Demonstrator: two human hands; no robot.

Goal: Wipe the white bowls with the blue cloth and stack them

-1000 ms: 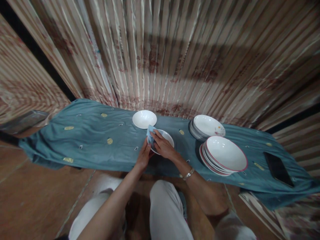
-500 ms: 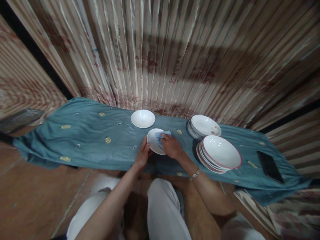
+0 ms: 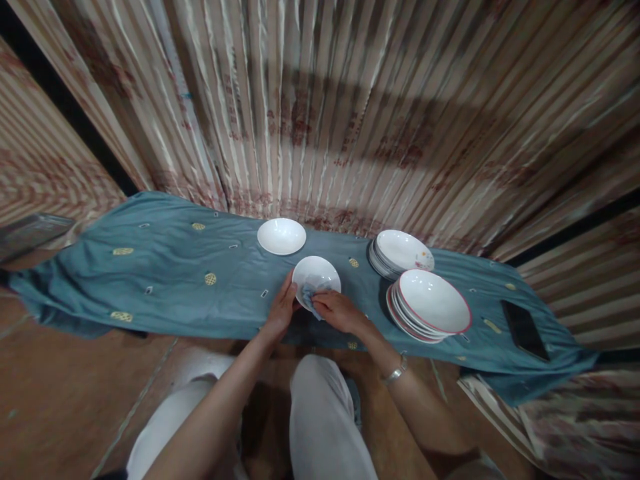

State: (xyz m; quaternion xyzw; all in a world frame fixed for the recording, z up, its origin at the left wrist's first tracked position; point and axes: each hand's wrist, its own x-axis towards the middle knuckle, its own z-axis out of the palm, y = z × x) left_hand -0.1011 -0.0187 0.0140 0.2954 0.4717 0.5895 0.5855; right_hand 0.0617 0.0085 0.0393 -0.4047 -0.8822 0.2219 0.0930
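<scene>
A small white bowl (image 3: 325, 272) is tilted toward me above the table's front part, gripped at its left rim by my left hand (image 3: 283, 308). The fingers of that hand go behind the bowl and are partly hidden. My right hand (image 3: 339, 309) is closed on a crumpled light-blue cloth (image 3: 309, 293), which it presses against the bowl's near inner side. Behind this bowl, a little to the left, a white shallow dish (image 3: 281, 237) lies on the tablecloth by itself.
On the right stand a stack of flower-patterned plates (image 3: 404, 251) and, nearer, a stack of red-rimmed bowls (image 3: 434, 303). A black phone (image 3: 525, 330) lies farther right. Green cloth (image 3: 175, 280) covers the table; a pleated curtain (image 3: 310, 120) hangs right behind it.
My right hand has moved the cloth from the bowl's upper right side down to its near side. The bowl's inside now faces me more. The view has shifted slightly.
</scene>
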